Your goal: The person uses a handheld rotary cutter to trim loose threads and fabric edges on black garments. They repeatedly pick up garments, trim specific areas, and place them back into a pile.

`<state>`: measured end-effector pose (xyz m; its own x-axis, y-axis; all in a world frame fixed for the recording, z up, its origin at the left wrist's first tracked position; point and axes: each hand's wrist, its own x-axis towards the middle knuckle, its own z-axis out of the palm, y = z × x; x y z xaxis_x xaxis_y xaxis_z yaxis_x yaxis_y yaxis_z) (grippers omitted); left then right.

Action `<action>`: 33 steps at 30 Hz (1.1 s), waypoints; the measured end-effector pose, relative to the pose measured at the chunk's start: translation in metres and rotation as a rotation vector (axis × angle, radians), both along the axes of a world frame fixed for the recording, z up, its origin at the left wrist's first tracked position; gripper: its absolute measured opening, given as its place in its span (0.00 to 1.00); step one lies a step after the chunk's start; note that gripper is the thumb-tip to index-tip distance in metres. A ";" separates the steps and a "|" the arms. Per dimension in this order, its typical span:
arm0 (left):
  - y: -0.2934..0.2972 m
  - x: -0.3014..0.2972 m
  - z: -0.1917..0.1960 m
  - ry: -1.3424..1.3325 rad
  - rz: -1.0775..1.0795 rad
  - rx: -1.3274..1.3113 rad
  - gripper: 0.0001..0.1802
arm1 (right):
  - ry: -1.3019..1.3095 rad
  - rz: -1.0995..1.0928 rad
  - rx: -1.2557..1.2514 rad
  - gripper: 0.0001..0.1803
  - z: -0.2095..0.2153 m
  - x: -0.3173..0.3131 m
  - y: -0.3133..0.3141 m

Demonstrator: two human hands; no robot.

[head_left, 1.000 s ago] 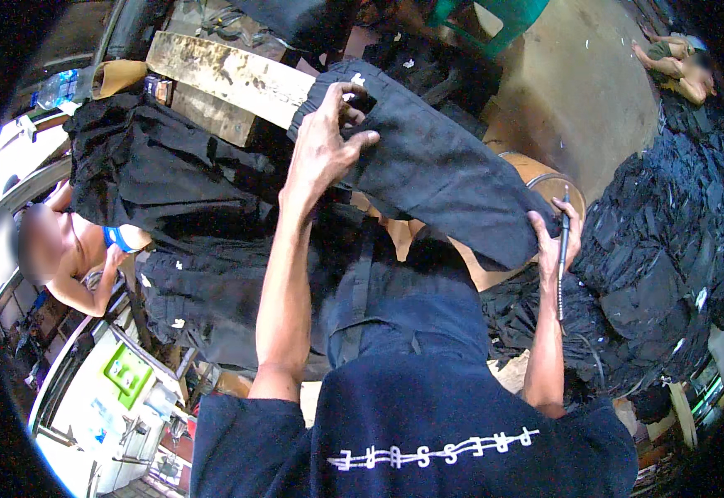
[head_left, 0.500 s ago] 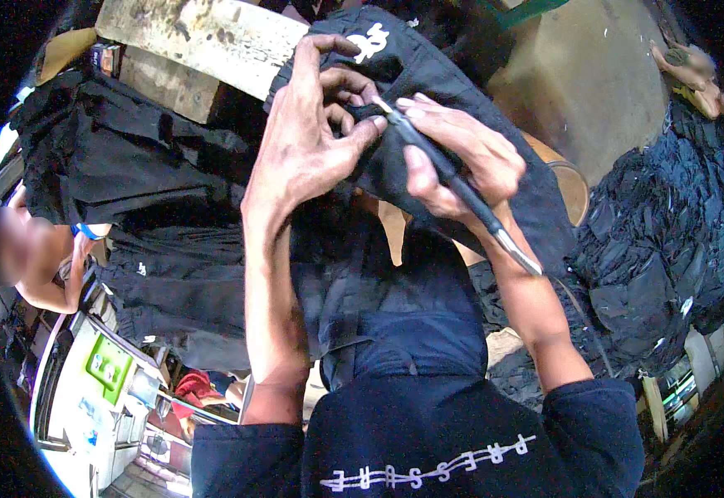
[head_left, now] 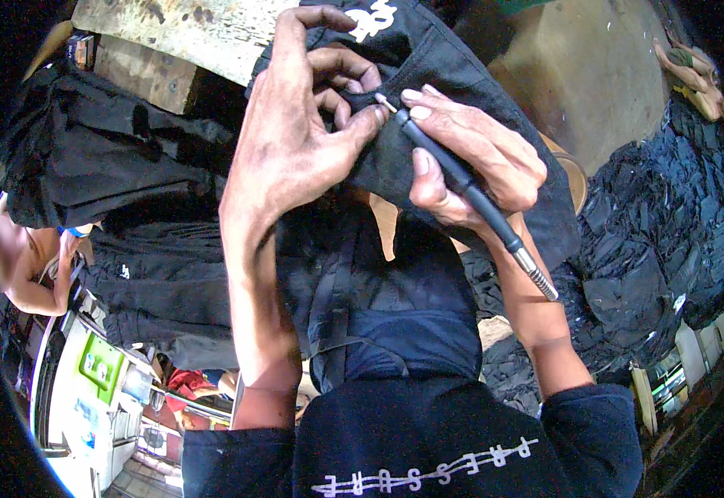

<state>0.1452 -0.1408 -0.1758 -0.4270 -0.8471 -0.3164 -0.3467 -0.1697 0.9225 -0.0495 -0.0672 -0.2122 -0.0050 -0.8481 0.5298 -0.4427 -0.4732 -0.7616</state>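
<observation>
A black cloth garment (head_left: pixel 462 70) with a white print lies across my lap. My left hand (head_left: pixel 283 145) holds a fold of it, thumb and fingers curled in around the cloth. In my right hand (head_left: pixel 495 162) is a slim black pen-shaped rotary tool (head_left: pixel 441 158), gripped like a pencil. Its thin metal tip points up and left at the fold, close to my left thumb. I cannot tell whether the tip touches the cloth. A metal spring sleeve shows at the tool's rear end, over my right forearm.
Black garments (head_left: pixel 121 166) are heaped on the left, and a large crumpled pile (head_left: pixel 636 232) lies on the right. A stained pale board (head_left: pixel 188 29) stands at the upper left. One person (head_left: pixel 38 274) sits at the left, another (head_left: pixel 694 83) at the upper right.
The rotary tool has turned slightly in my right hand, and its spring end shows more clearly. The view has shifted, with my left hand now a little further left and my right hand further right.
</observation>
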 end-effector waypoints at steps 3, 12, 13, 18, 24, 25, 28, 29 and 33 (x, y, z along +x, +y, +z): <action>0.000 0.001 -0.001 0.000 -0.005 -0.007 0.43 | 0.014 -0.003 0.007 0.15 -0.001 0.000 0.000; 0.001 -0.001 0.003 -0.017 0.000 0.028 0.42 | -0.003 -0.017 0.006 0.14 -0.002 0.000 0.001; 0.001 -0.002 0.003 -0.022 -0.002 0.016 0.42 | -0.007 -0.020 0.009 0.14 -0.002 0.000 0.001; 0.002 -0.003 0.003 0.003 0.014 0.025 0.43 | 0.012 -0.052 0.019 0.15 -0.001 0.000 0.002; 0.002 -0.002 0.002 0.002 0.006 0.021 0.43 | -0.026 -0.067 -0.008 0.15 -0.003 -0.001 0.002; 0.002 -0.002 0.001 0.001 0.006 0.012 0.43 | -0.037 -0.064 -0.016 0.15 -0.004 -0.001 0.002; 0.002 -0.002 -0.001 0.039 0.016 -0.008 0.44 | -0.038 -0.069 -0.021 0.14 -0.004 -0.002 0.001; 0.002 -0.002 -0.002 0.058 0.020 -0.014 0.44 | -0.043 -0.077 -0.021 0.14 -0.004 -0.002 0.001; 0.003 -0.002 -0.002 0.064 0.032 0.027 0.44 | -0.028 -0.097 -0.003 0.14 -0.001 -0.003 0.002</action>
<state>0.1429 -0.1378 -0.1780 -0.4196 -0.8521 -0.3127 -0.2816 -0.2053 0.9373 -0.0527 -0.0654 -0.2132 -0.1016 -0.8413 0.5309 -0.4648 -0.4317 -0.7731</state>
